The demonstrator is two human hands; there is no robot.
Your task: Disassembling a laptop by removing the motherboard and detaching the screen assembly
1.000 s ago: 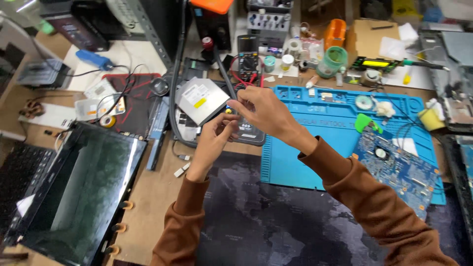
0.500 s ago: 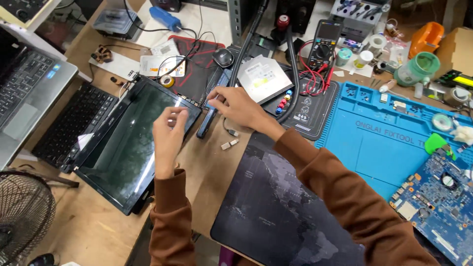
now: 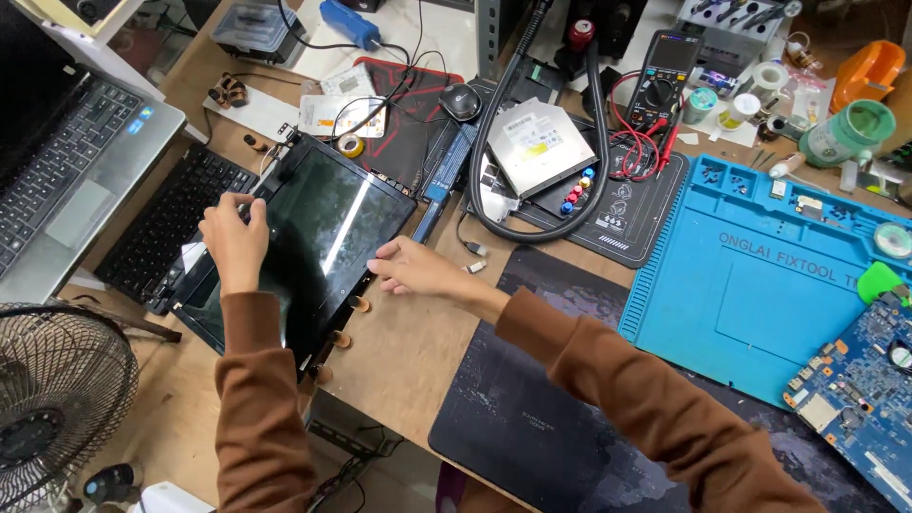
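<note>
A black laptop screen panel (image 3: 318,233) lies glass-up on the wooden bench, left of centre. My left hand (image 3: 235,242) rests on its left edge, fingers curled over the frame beside a loose black keyboard (image 3: 166,223). My right hand (image 3: 413,269) touches the panel's right edge with fingertips spread, close to a small white part (image 3: 475,267) on the wood. Both arms wear brown sleeves. Whether either hand grips the panel or only presses on it is unclear.
An open silver laptop (image 3: 66,171) sits far left, a wire fan (image 3: 57,399) at lower left. A flat optical drive (image 3: 541,144), a black hose and a multimeter (image 3: 668,81) stand behind. A blue work mat (image 3: 760,275) and a circuit board (image 3: 855,389) lie right; a dark desk mat (image 3: 551,399) in front.
Both hands moved from mid-bench, where they held something small, left to the screen panel. The view swung left and down, bringing the silver laptop and fan into sight.
</note>
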